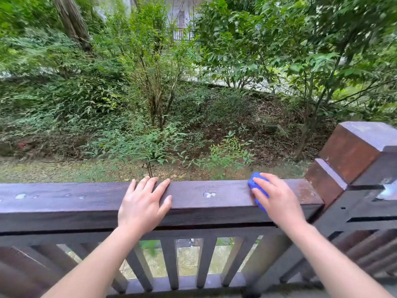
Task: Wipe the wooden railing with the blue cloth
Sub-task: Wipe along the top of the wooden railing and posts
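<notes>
**Clearance along the rail top**

Landmark: corner post (352, 155). It blocks the wooden railing (214, 194) at its end, just beyond my right hand (277, 201) on the blue cloth (256, 190). Away from the post, rail top bare up to my left hand (142, 203), flat on it; bare again beyond.

No legible text, label, brand, number or sign anywhere in view.

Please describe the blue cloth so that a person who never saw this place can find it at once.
Find the dark brown wooden railing that runs across the view, and follow its top to the square wooden post at the right end. Just before the post, the right hand presses on a small bright blue cloth. It is the only blue thing here.
</notes>
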`<state>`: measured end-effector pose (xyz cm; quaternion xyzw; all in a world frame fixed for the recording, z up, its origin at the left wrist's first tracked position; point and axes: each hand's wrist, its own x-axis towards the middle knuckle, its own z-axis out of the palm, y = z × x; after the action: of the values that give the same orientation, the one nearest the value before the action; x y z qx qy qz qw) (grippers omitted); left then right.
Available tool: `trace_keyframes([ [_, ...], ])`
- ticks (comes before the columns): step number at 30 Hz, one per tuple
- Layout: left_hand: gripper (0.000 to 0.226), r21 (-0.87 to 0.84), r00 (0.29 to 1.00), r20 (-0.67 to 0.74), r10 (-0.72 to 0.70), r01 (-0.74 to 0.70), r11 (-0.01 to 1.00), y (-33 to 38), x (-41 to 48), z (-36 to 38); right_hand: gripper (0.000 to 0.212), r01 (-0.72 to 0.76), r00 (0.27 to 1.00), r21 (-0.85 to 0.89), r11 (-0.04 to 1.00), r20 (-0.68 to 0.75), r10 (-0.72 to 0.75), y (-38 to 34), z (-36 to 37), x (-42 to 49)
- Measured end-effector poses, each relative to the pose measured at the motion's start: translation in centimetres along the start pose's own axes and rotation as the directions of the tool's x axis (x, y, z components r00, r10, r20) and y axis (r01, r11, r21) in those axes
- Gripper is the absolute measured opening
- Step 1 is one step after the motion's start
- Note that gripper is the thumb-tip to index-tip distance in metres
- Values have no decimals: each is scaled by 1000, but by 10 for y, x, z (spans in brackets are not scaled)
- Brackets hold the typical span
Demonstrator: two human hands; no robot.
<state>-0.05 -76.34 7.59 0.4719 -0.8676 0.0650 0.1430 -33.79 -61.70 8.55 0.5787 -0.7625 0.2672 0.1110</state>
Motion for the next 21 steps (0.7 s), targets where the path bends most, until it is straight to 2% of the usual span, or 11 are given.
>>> trace_keyframes([
  [3,60,9,1000,-1,0,0,1000,0,0,-1,26,-314,946,6,950,-84,313,14,-5,16],
  [5,60,4,1000,2,0,0,1000,0,0,1,24,-223,969,55,973,-95,228,-22,9,10],
  [7,59,7,1000,9,-2,2,1000,-1,0,3,24,1,1000,144,990,-16,1,-65,28,-8],
  [9,59,14,1000,5,0,0,1000,-1,1,4,24,168,985,136,976,12,-171,-74,32,-12],
  [10,58,16,1000,-4,8,-8,1000,0,2,3,24,141,989,121,983,18,-144,-69,28,-1],
  [13,57,25,1000,-8,21,-21,999,1,2,0,22,-164,986,140,976,-11,167,-63,26,24],
  [14,57,29,1000,-1,22,-22,999,1,1,0,23,-141,989,147,979,-19,146,-74,30,22],
  [16,58,35,999,5,32,-32,999,2,1,-1,24,79,997,166,983,9,-82,-110,44,5],
  [18,59,21,999,22,35,-35,999,0,2,-2,25,282,957,173,944,18,-290,-124,52,-7],
  [19,59,11,999,34,35,-35,999,0,2,-3,24,279,957,176,944,33,-289,-121,50,-1],
  [21,61,-15,997,59,41,-41,999,-1,2,-5,23,113,992,170,979,43,-122,-116,48,21],
])
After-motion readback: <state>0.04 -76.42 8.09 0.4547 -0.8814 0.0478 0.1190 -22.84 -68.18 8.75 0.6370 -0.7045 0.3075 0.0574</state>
